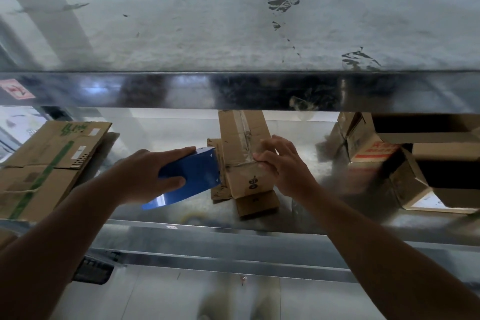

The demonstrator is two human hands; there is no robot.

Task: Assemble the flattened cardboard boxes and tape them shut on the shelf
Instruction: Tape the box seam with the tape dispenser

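A small brown cardboard box (242,143) stands on the metal shelf (298,221) at the centre, with clear tape along its top seam. My left hand (153,171) grips a blue tape dispenser (193,174), whose front edge is against the box's left side. My right hand (280,161) holds the box's near right corner, fingers bent over the top edge. Under the box lie flat cardboard pieces (255,202).
Flattened cartons with green print (49,163) are stacked at the left of the shelf. Assembled open boxes (415,163) crowd the right. An upper metal shelf edge (233,91) runs just above my hands. Floor shows below.
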